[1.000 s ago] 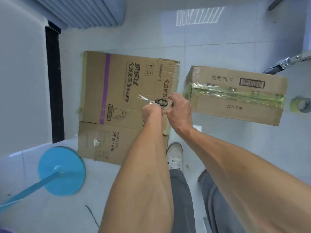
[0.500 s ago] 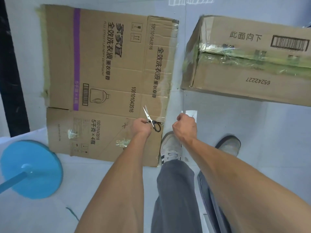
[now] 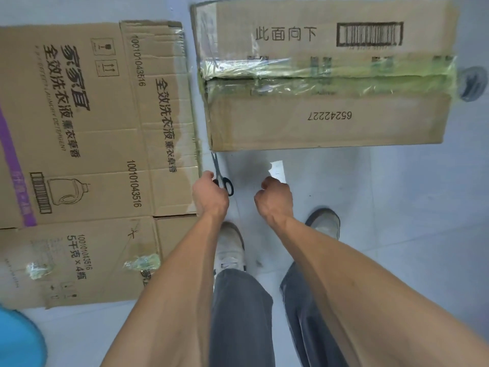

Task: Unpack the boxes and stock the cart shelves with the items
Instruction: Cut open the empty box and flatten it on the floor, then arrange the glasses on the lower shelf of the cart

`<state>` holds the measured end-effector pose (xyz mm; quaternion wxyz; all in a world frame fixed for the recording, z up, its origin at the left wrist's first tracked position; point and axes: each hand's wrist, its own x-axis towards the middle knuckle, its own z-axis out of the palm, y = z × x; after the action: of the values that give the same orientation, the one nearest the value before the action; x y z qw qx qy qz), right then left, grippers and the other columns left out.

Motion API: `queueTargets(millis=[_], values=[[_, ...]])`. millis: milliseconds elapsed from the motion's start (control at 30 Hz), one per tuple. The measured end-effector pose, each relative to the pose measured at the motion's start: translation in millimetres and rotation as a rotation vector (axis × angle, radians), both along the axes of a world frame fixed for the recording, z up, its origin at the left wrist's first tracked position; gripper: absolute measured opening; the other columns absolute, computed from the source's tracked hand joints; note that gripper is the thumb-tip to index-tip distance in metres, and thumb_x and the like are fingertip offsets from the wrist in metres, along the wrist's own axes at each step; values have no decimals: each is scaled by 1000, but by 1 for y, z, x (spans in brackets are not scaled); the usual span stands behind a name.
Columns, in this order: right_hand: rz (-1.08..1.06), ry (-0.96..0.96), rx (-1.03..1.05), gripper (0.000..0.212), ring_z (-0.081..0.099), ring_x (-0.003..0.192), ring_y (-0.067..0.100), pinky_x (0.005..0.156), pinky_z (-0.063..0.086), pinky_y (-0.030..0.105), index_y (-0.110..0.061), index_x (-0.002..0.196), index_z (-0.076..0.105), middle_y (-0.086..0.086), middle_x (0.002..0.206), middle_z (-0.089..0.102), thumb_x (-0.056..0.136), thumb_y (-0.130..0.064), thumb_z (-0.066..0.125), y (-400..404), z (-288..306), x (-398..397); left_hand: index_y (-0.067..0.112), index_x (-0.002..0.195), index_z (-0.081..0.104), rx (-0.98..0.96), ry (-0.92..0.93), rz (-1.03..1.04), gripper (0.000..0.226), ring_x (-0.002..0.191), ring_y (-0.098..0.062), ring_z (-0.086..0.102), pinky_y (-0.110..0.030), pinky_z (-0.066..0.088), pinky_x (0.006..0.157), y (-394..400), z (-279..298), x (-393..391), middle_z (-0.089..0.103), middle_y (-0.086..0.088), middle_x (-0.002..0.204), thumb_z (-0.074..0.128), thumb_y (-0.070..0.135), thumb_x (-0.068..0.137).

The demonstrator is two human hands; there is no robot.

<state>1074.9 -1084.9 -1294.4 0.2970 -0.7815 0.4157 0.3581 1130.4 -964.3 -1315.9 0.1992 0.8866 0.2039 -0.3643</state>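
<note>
Left hand gripping the black-handled metal scissors, blades pointing forward and their tips now just short of the near bottom corner of the sealed brown cardboard box bound with greenish tape. Right hand curled into a fist, holding nothing, parted from the scissors it was touching a second ago and hanging just beside the left. Closer to the box than a moment before, with the feet stepped up to its near side. Off to the left, a flattened brown cardboard carton printed with a purple stripe lying on the pale tiled floor, apparently emptied already. Tape seam across the sealed box unbroken, so probably the cut comes next, with the contents yet inside. No cart in sight.
</note>
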Motion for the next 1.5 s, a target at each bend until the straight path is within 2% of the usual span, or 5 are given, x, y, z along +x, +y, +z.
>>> queueTargets(millis=[267,500,967,1367,1500], values=[[-134,-103,-100,20,51,66,31,55,37,25,-7,84,65,12,73,60,81,0,46,-30,82,35,8,132,48,134,-201,103,47,107,-33,54,-36,39,84,-24,86,53,44,-14,133,55,-2,87],[-178,-419,-390,11,49,65,29,59,31,32,-8,79,59,8,72,59,81,-5,49,-57,179,115,15,106,59,109,-488,-439,33,92,-19,49,-33,41,87,-96,197,112,53,-3,104,56,-1,77],[422,-96,-211,32,47,119,28,101,36,41,-12,122,59,10,127,54,91,-11,52,-155,176,129,12,113,57,126,-13,-1046,21,110,-29,48,-42,44,95,-167,201,115,53,-12,118,47,19,96],[414,-15,-199,59,3,150,37,114,30,48,-8,150,29,14,164,8,97,-18,54,-152,180,100,9,155,12,189,20,-960,73,149,-42,9,-50,31,114,-179,201,79,7,-27,160,50,13,93],[449,-26,-225,49,13,148,37,113,28,47,-9,142,38,17,160,21,97,-21,54,-153,179,102,10,157,8,185,53,-955,78,150,-40,10,-49,24,119,-173,200,82,11,-22,162,54,22,94]])
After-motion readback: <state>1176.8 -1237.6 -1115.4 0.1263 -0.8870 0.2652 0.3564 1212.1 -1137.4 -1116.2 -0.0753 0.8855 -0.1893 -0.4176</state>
